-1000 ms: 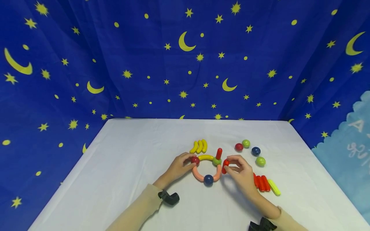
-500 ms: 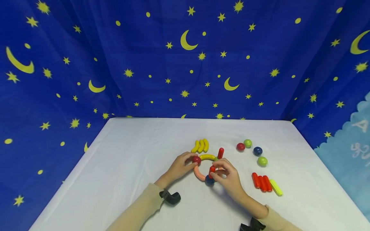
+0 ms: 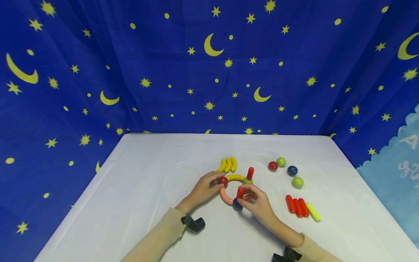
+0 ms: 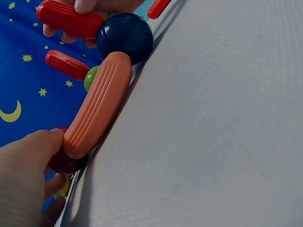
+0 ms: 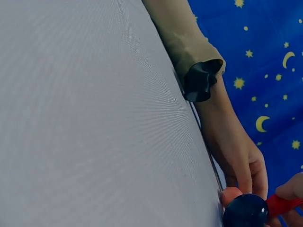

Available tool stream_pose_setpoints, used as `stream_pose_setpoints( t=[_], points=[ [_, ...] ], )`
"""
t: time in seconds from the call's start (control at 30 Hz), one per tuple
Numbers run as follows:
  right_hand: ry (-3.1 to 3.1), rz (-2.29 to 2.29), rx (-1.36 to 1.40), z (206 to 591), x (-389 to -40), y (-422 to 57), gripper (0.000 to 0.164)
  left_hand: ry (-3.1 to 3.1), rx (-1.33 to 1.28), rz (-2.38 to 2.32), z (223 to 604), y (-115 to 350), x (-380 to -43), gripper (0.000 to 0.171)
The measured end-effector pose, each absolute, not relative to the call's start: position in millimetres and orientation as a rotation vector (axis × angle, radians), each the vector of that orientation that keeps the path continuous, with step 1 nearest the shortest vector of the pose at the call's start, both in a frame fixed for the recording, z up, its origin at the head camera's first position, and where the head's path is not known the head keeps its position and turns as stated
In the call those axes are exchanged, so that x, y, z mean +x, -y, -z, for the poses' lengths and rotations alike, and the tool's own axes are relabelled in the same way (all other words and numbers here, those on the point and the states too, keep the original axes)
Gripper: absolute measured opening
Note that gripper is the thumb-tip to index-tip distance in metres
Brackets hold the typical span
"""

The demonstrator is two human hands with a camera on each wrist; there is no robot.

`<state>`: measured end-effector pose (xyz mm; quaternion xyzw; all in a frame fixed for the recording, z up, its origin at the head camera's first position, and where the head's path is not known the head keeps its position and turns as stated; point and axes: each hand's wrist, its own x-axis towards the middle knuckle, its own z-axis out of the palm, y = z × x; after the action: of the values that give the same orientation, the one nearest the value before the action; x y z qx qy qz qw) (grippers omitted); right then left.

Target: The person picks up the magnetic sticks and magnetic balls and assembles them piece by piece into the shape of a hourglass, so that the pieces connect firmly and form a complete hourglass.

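My left hand [image 3: 203,188] holds a red ball [image 3: 224,181] at the left of a ring of magnetic building pieces. The ring includes a yellow curved rod [image 3: 235,177], a green ball [image 3: 247,181], a salmon curved rod [image 3: 226,197] and a dark blue ball [image 4: 124,38]. On the green ball a red rod [image 3: 250,173] stands upright. Between thumb and fingers my right hand [image 3: 259,206] pinches another red rod [image 4: 71,20], upright, its lower end touching the blue ball. That hand hides the ring's right side in the head view.
Several yellow curved rods [image 3: 228,165] lie behind the ring. To the right are loose balls in red [image 3: 273,166], green [image 3: 297,182] and dark blue [image 3: 292,170]. Nearer on the white table [image 3: 157,167] lie red rods [image 3: 298,207] beside a yellow-green rod [image 3: 313,212].
My right hand has moved left with the red rod, from beside the ring to over the blue ball, then lowered it onto that ball. The left hand stays at the red ball.
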<state>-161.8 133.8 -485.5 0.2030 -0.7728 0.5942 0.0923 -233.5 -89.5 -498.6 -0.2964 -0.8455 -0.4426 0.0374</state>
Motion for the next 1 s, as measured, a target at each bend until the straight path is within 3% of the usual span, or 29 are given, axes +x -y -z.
stream_pose_setpoints(
  t=[0.43,0.77,1.0],
  points=[
    [2.387,-1.517,0.619,472.2,-154.0,-128.0,0.036,2.526,-0.979,1.286,498.6,90.2,-232.3,0.026],
    [2.326,-1.472,0.468,483.5,-163.5,-132.5,0.038,2.533,-0.870,1.320,494.4,89.9,-233.0,0.017],
    [2.325,-1.439,0.295,454.5,-152.9,-126.6,0.032,2.493,-0.938,1.422,491.3,90.3,-228.1,0.016]
  ],
)
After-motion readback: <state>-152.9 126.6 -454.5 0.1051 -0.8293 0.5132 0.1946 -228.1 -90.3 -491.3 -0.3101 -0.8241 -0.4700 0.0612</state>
